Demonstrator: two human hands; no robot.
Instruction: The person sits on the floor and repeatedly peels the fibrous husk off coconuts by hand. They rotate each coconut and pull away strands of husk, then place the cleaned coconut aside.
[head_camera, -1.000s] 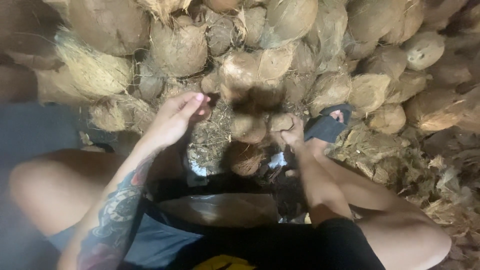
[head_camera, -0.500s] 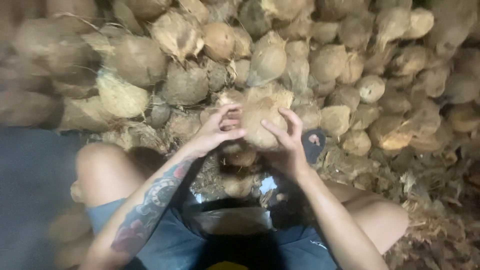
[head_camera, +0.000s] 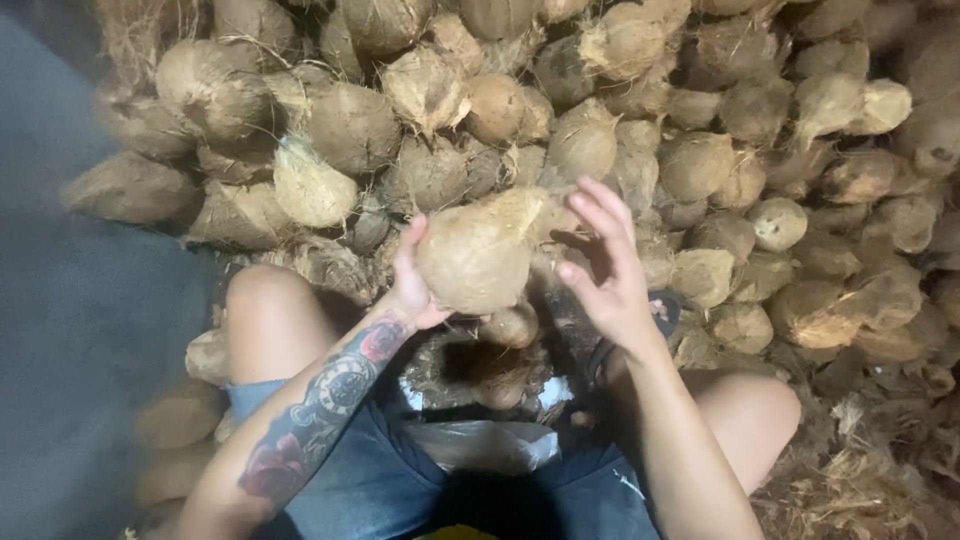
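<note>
Here, head view: a seated person looks down over bare knees at a heap of husked coconuts
Left hand (head_camera: 418, 290): fingers curled under and behind a brown fibrous coconut (head_camera: 478, 252), gripping it and bearing its weight
Coconut: lifted clear of the heap, held above the lap between the knees, its husk intact as far as can be seen
Right hand (head_camera: 610, 270): fingers spread and released, palm turned toward the coconut, just beside it and not touching
Coconut pile (head_camera: 700, 140): many whole coconuts stacked beyond the knees
Lap area: smaller coconut (head_camera: 508, 326) and loose fibre lie below the held one; pale sheet (head_camera: 480, 445) over blue shorts (head_camera: 370, 480)
Progress: one coconut picked and in hand, no husk removed from it; the heap looks largely unworked
</note>
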